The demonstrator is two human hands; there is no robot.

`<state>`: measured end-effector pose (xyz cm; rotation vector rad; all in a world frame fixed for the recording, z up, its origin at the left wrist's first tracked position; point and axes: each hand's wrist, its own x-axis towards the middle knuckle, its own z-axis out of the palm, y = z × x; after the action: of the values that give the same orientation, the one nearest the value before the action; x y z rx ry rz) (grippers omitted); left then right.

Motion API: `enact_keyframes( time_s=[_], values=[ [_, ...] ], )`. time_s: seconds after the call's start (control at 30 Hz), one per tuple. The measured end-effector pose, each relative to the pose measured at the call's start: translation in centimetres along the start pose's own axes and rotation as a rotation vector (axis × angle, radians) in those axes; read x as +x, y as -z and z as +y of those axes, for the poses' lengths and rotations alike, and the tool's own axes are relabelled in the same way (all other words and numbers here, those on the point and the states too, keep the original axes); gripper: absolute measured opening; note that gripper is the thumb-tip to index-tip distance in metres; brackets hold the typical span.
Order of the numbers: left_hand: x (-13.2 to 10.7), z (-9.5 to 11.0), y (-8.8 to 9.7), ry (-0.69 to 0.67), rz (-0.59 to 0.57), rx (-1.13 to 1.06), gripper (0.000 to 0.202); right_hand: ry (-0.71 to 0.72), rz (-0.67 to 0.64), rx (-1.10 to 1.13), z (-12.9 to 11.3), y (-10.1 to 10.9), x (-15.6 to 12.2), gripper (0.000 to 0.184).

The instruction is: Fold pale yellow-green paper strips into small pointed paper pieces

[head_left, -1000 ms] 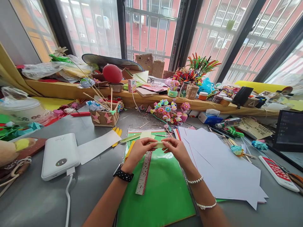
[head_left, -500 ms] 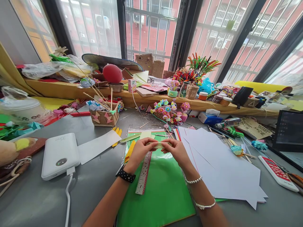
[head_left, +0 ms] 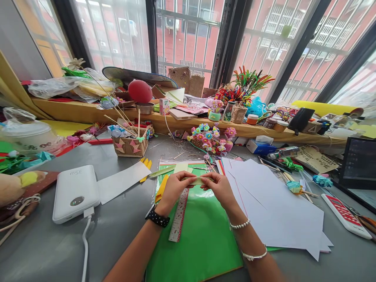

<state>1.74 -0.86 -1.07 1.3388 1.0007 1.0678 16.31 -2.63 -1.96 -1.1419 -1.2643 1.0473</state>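
Observation:
Both of my hands pinch a narrow pale yellow-green paper strip (head_left: 198, 180) held level above a green sheet (head_left: 199, 235). My left hand (head_left: 174, 187) grips the strip's left end with fingers closed; a black dotted watch band is on that wrist. My right hand (head_left: 219, 187) grips its right end, and two bead bracelets are on that forearm. A patterned ruler (head_left: 179, 215) lies on the green sheet just under my left hand.
White paper sheets (head_left: 273, 207) spread to the right. A white power bank (head_left: 75, 192) with a cable lies to the left, beside a white card strip (head_left: 122, 181). A cardboard basket (head_left: 129, 145), paper flowers (head_left: 208, 138) and a cluttered sill stand behind. A red calculator (head_left: 343, 214) lies far right.
Both hands keep hold of the strip and have shifted only slightly; the left wrist has drifted a little to the right.

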Motion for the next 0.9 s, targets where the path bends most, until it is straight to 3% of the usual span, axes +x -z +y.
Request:
enact_keyframes(
  time_s=[0.4, 0.9],
  values=[
    [-0.5, 0.3, -0.4, -0.215, 0.076, 0.198, 0.015, 0.119, 0.045, -0.154, -0.8, -0.1, -0.5, 0.016],
    [-0.1, 0.6, 0.5, -0.156, 0.017, 0.173, 0.016, 0.054, 0.092, -0.131, -1.1, 0.7, -0.3, 0.016]
  ],
)
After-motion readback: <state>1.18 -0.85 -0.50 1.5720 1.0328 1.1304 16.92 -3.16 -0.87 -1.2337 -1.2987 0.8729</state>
